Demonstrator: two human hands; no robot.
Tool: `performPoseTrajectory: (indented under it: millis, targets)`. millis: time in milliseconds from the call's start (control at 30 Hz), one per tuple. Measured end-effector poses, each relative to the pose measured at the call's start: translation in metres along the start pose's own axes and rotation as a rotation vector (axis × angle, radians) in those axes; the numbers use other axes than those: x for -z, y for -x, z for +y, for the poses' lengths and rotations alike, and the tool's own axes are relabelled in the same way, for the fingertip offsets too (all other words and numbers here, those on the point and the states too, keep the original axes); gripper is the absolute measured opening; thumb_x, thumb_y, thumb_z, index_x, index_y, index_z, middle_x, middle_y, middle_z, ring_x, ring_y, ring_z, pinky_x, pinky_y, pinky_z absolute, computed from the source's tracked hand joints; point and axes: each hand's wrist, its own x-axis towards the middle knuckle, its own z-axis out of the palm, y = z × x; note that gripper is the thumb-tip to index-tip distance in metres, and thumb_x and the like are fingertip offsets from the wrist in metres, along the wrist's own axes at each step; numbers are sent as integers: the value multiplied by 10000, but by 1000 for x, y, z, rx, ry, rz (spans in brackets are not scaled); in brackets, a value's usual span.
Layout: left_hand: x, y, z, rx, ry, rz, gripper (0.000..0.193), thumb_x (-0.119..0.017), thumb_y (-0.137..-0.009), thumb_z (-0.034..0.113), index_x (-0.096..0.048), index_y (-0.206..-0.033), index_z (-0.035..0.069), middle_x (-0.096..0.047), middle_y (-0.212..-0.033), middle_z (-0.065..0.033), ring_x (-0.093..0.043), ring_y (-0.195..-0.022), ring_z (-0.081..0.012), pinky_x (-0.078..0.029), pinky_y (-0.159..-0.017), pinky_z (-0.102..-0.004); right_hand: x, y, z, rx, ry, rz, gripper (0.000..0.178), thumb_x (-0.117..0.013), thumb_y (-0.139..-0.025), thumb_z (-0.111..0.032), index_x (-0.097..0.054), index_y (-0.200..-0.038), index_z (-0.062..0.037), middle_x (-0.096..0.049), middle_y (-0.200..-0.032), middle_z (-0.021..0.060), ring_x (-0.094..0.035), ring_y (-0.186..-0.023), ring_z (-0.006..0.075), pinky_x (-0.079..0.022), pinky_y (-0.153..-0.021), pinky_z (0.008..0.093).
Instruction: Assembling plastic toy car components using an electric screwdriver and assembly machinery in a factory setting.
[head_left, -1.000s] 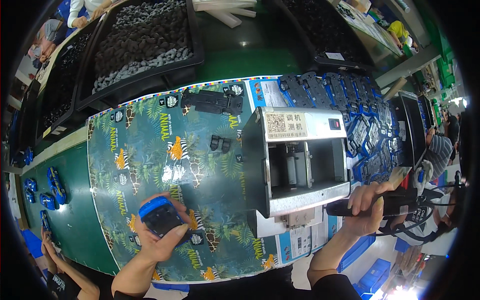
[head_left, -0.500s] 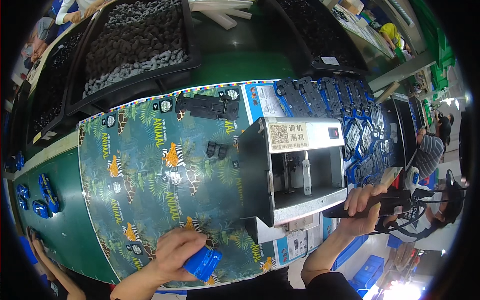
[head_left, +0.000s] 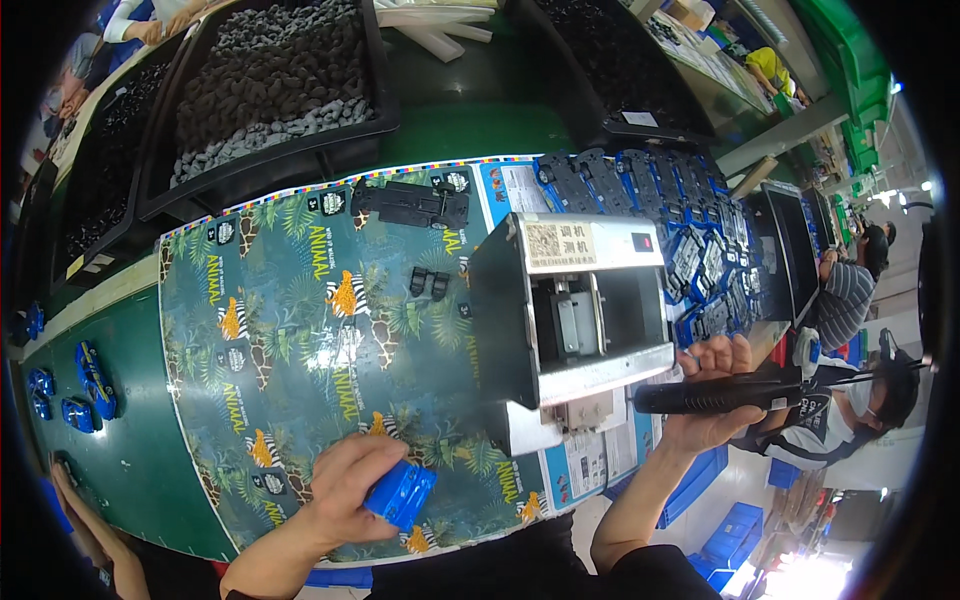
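Note:
My left hand [head_left: 352,488], low in the middle of the view, is closed around a blue toy car body [head_left: 402,495] held just above the patterned sheet. On the right, my right hand [head_left: 712,425] is at a black corded electric screwdriver [head_left: 700,394]. The tool lies level across the palm, fingers curled behind it and thumb below; its working tip is hard to make out. Between my hands stands a metal screw feeder [head_left: 597,253], its front opening showing a grey inner part. A black toy car chassis [head_left: 412,204] and a small black part [head_left: 429,284] lie beyond my left hand.
Rows of blue-and-black car assemblies [head_left: 690,215] sit behind the feeder. Deep black bins [head_left: 378,125] of small dark parts line the far side. Blue car bodies [head_left: 95,380] lie on the green table at left. Other people work at left and right.
The fingers of my right hand have moved off the top of the screwdriver to behind it, and the tool has turned more level. The feeder's inner grey part has shifted. My left hand keeps the car body.

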Motion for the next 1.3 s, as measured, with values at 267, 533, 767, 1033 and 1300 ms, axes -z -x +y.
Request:
performPoseTrajectory:
  millis: [267,533,767,1033,1300]
  targets:
    - [-6,-9,5,-46,5,91,532,-781,-695,-28,-550,-1174,-24,-684,-935,-166,-666,-795,-315,-542,-726,-377,5,50,-41,467,387,21,130,-493,-933,-128,-566,-917,-22,-618,-937,124,-605,-810,233,-490,-647,313]
    - [-8,-6,10,-123,-22,126,518,-783,-699,-28,-578,-1175,-31,-667,-974,-193,-658,-791,-322,-530,-714,-361,-138,-4,-50,667,1000,-538,499,-877,-630,-165,-665,-1058,-22,-684,-998,114,-626,-1014,340,-501,-853,412]
    - [-8,-3,14,-80,3,127,504,-759,-710,-38,-584,-1183,-25,-659,-955,-185,-657,-796,-314,-528,-715,-354,-135,-41,-35,394,1259,-476,776,-787,-756,-487,-569,-1248,72,-623,-1193,227,-538,-1188,374,-382,-1025,469]
    - [-11,-11,12,-93,2,144,496,-752,-721,-45,-581,-1187,-22,-653,-930,-168,-647,-777,-287,-521,-708,-341,-140,-51,-37,610,1339,-625,651,-707,-852,-444,-584,-1256,52,-645,-1175,220,-582,-1125,382,-371,-1050,486]
    - [-10,-2,12,-25,38,161,486,-751,-747,-36,-576,-1200,-22,-659,-981,-162,-656,-834,-244,-519,-763,-328,-141,-13,-42,761,1090,-629,273,-811,-714,-205,-689,-925,-81,-665,-856,43,-611,-820,221,-462,-712,367]
